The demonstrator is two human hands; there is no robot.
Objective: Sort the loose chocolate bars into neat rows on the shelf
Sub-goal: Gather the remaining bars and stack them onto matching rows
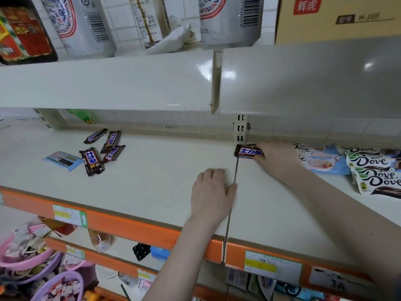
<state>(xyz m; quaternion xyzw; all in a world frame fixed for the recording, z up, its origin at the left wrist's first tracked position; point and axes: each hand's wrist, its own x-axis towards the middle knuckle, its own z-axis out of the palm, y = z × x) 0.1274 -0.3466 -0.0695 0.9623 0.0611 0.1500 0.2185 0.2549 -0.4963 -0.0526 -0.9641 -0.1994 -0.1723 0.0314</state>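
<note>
Gripping a brown Snickers bar [249, 152] between thumb and curled fingers, the right hand [276, 156] reaches to the back of the cream shelf [152, 181], where the bar lies crosswise against the foot of the slotted upright post [240, 129], right at the dark seam [233, 187] that divides the two shelf boards. The left hand [211, 192] rests on the shelf board just left of that seam, nearer the front edge, its fingers bent under at the knuckles and holding nothing.

Just beyond the right hand, toward the right end of the shelf, lie two pale blue Dove bars [321, 158], and next to them a stack of white Dove bars [377, 170] that overlap one another.

Well apart to the left, a loose cluster of four Snickers bars [102, 148] lies scattered at differing angles, some touching or overlapping. Beside that cluster, a blue packet [63, 160] lies flat with its barcode side up.

Along the shelf's front runs an orange price strip [134, 229] bearing paper labels [272, 265]. Above, the upper shelf [108, 83] carries grey drink cans [230, 18], a dark red-labelled container [23, 33] and a cardboard box [338, 18]. Below left, pink and purple baskets [32, 263] hold small packets.
</note>
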